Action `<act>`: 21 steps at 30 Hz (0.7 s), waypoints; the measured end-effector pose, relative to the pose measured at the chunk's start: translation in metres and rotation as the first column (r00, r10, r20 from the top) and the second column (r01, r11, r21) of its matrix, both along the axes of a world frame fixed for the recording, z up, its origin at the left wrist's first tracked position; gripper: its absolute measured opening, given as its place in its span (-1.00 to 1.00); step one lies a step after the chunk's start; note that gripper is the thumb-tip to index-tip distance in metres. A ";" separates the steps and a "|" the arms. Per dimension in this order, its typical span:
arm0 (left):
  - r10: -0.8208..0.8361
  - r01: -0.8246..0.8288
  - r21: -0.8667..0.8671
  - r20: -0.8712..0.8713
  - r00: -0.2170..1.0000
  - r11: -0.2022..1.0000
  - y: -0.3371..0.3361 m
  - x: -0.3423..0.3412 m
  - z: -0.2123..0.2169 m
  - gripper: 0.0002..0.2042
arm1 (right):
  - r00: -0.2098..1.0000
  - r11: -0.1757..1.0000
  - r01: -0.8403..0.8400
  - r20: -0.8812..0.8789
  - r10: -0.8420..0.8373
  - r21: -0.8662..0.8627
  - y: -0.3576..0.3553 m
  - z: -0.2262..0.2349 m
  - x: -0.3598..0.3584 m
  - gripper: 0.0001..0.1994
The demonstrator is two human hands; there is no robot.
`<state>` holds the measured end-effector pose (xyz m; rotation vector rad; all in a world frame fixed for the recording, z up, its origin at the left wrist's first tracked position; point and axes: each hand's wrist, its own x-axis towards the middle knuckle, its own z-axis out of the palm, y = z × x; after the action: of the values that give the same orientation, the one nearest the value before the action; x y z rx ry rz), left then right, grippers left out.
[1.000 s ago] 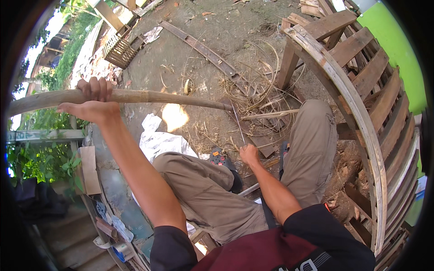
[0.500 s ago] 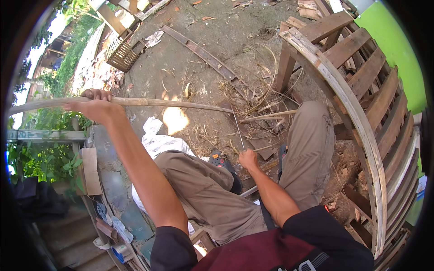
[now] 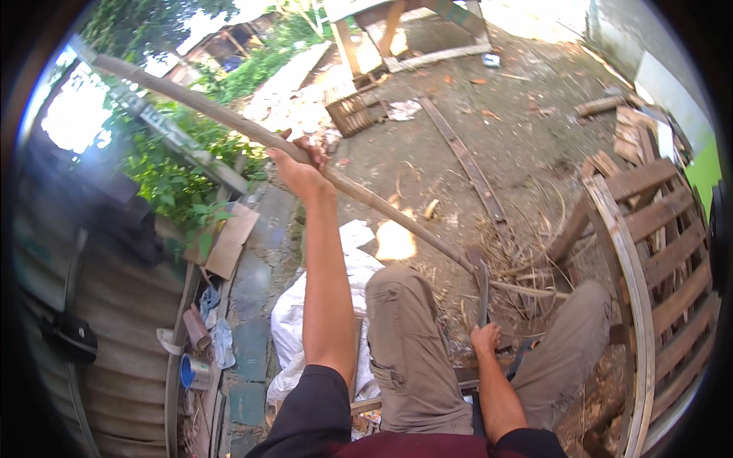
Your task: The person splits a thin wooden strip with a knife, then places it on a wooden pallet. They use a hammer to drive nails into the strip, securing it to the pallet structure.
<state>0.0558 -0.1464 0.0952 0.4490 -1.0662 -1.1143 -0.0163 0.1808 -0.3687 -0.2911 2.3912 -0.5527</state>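
My left hand (image 3: 300, 169) is wrapped round a long, slightly curved wooden pole (image 3: 385, 210), perhaps bamboo. The pole slants from the upper left down to the ground area between my knees. My right hand (image 3: 485, 337) grips a machete (image 3: 482, 290), low between my legs; its handle is hidden in the fist. The dark blade points away from me, and its upper part meets the lower end of the pole. Thin fibrous strips and shavings (image 3: 527, 267) lie in a tangle just beyond the blade.
A slatted wooden frame (image 3: 641, 298) stands close on my right. A dark metal bar (image 3: 466, 160) lies on the dirt ahead. White sacking (image 3: 286, 336) is by my left leg, next to a low block wall (image 3: 248, 404). A slatted crate (image 3: 350, 114) sits farther off.
The view has swung left. The pole, nearly level before, now slants steeply down to the right. The machete blade, seen as a thin line before, now shows its flat side.
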 end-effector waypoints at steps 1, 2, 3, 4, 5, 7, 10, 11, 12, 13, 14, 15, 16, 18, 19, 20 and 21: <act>0.022 -0.022 -0.024 0.027 0.999 0.999 0.001 0.023 0.012 -0.47 | 1.000 1.000 -0.018 0.013 0.019 -0.016 -0.003 0.013 0.005 -0.36; 0.015 -0.015 -0.043 0.014 1.000 0.999 0.001 0.035 0.028 -0.47 | 0.999 0.989 0.007 -0.038 -0.012 -0.145 -0.011 0.008 0.003 -0.36; -0.021 0.021 -0.056 -0.010 1.000 0.998 0.002 0.033 0.043 -0.47 | 0.993 0.962 0.051 -0.092 -0.078 -0.268 -0.019 -0.006 -0.012 -0.37; -0.042 0.039 -0.054 -0.047 0.998 0.998 0.010 0.031 0.059 -0.47 | 0.980 0.919 0.087 -0.130 -0.148 -0.385 -0.030 -0.009 -0.021 -0.37; -0.063 0.060 -0.049 -0.065 0.996 0.997 0.016 0.038 0.066 -0.47 | 0.972 0.833 0.210 0.017 -0.235 -0.512 -0.041 0.007 -0.028 -0.35; -0.095 0.093 -0.027 -0.093 0.991 0.995 0.028 0.064 0.070 -0.48 | 0.887 0.606 0.461 0.342 -0.309 -0.648 -0.051 0.053 -0.039 -0.31; -0.149 0.148 -0.022 -0.113 0.982 0.989 0.028 0.067 0.080 -0.46 | 0.934 0.703 0.206 -0.078 -0.349 -0.681 -0.051 0.100 -0.054 -0.26; -0.156 0.154 -0.028 -0.111 0.981 0.988 0.027 0.064 0.090 -0.46 | 0.932 0.726 0.010 -0.258 -0.256 -0.688 -0.045 0.120 -0.055 -0.26; -0.167 0.165 -0.026 -0.127 0.978 0.986 0.028 0.056 0.104 -0.45 | 0.882 0.735 -0.183 -0.439 -0.171 -0.653 -0.035 0.145 -0.056 -0.26; -0.202 0.196 -0.054 -0.157 0.967 0.979 0.024 0.051 0.121 -0.45 | 0.791 0.727 -0.363 -0.605 -0.090 -0.583 -0.026 0.170 -0.056 -0.26; -0.204 0.196 -0.062 -0.174 0.964 0.979 0.029 0.040 0.143 -0.45 | 0.781 0.675 -0.457 -0.625 -0.007 -0.579 -0.022 0.193 -0.061 -0.31; -0.197 0.189 -0.058 -0.179 0.964 0.980 0.033 0.034 0.160 -0.45 | 0.828 0.656 -0.442 -0.560 0.036 -0.612 -0.013 0.230 -0.057 -0.34; -0.184 0.171 -0.083 -0.195 0.963 0.982 0.033 0.030 0.173 -0.48 | 0.868 0.643 -0.421 -0.490 0.081 -0.640 0.001 0.273 -0.051 -0.38; -0.173 0.154 -0.085 -0.296 0.939 0.984 0.050 0.012 0.209 -0.52 | 0.738 0.645 -0.451 -0.664 -0.120 -0.617 0.024 0.307 -0.059 -0.49; -0.169 0.150 -0.080 -0.345 0.923 0.985 0.062 0.003 0.226 -0.53 | 0.815 0.625 -0.378 -0.566 -0.127 -0.683 0.045 0.318 -0.070 -0.51; -0.191 0.171 -0.090 -0.331 0.924 0.981 0.070 0.000 0.238 -0.54 | 0.888 0.599 -0.295 -0.445 -0.116 -0.744 0.072 0.357 -0.068 -0.53; -0.223 0.200 -0.105 -0.322 0.920 0.974 0.079 -0.006 0.252 -0.54 | 0.941 0.573 -0.203 -0.321 -0.111 -0.794 0.091 0.383 -0.068 -0.54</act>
<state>0.0497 -0.0670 0.3471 0.0822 -0.8643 -1.2876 -0.0841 0.2718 0.0141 -0.9208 2.2393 -1.7235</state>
